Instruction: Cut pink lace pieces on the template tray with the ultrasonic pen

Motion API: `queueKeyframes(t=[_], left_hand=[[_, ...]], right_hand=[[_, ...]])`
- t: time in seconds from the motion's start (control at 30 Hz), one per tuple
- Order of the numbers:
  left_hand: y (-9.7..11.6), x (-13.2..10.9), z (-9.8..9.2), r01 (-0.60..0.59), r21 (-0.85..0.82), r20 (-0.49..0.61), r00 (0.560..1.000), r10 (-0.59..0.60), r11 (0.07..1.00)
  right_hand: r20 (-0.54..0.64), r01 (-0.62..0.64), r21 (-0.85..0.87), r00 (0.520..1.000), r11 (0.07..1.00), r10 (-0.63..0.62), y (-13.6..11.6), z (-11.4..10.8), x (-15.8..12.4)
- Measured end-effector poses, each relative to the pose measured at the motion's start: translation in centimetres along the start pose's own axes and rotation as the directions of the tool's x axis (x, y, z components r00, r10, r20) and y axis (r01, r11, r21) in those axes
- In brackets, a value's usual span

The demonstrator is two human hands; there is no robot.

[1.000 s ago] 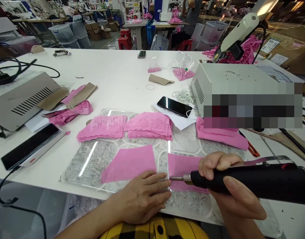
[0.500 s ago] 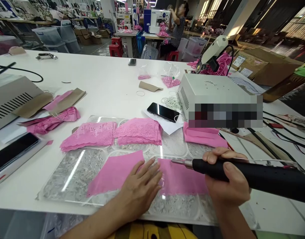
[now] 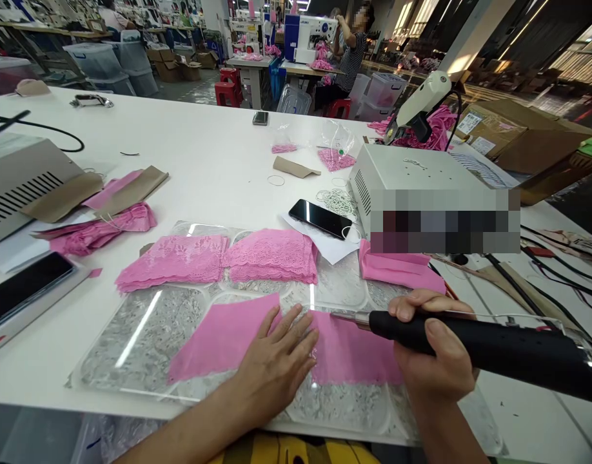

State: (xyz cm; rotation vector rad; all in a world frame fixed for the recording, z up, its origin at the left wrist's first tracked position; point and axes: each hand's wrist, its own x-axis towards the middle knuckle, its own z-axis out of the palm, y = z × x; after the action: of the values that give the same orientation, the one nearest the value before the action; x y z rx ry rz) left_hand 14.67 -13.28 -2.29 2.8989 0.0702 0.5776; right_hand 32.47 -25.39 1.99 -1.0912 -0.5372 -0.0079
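My left hand (image 3: 279, 354) lies flat with fingers spread, pressing the inner edges of two plain pink fabric pieces: the left fabric piece (image 3: 228, 335) and the right fabric piece (image 3: 354, 354). In my right hand (image 3: 436, 348) is a thick black handheld tool (image 3: 499, 354) with a narrow metal tip (image 3: 351, 318). That tip points left and is at the upper edge of the right piece; whether it touches the cloth I cannot tell. Under the fabric is a clear plastic sheet (image 3: 131, 348). Beyond my hands are two stacks of pink lace, the left stack (image 3: 177, 261) and the right stack (image 3: 274, 258).
Folded pink fabric (image 3: 402, 270) lies by a grey metal box (image 3: 422, 171) at right. A phone (image 3: 320, 218) rests on paper near white elastic loops (image 3: 339, 201). Another grey box (image 3: 29, 187) and pink bundles (image 3: 102, 229) are at left. A person (image 3: 351, 58) sits at a far machine.
The tool's tip and my right hand have shifted slightly left relative to the cloth. My left hand stays flat on the fabric. The camera view has moved a little.
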Motion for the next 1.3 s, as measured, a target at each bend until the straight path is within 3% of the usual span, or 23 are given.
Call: queueKeyframes(t=[0.27,0.5,1.03,1.3], left_hand=[[-0.2,0.1,0.1,-0.011,-0.019,-0.018,1.000,0.011,1.000],[-0.3,0.1,0.0,-0.021,-0.035,-0.048,0.999,0.020,0.999],[-0.4,-0.2,0.5,-0.014,-0.043,-0.074,0.997,0.011,0.999],[-1.0,-0.5,0.7,-0.069,-0.004,-0.060,0.996,0.069,0.998]], right_hand=[[-0.001,0.017,0.011,1.000,1.000,-0.017,0.0,0.2,0.3],[-0.109,0.028,-0.003,0.994,1.000,-0.028,-0.9,-2.0,1.6],[-0.074,0.007,-0.019,0.997,1.000,-0.008,-0.4,-2.4,1.4],[-0.264,0.031,-0.023,0.964,0.999,-0.036,-1.4,-4.8,2.8]])
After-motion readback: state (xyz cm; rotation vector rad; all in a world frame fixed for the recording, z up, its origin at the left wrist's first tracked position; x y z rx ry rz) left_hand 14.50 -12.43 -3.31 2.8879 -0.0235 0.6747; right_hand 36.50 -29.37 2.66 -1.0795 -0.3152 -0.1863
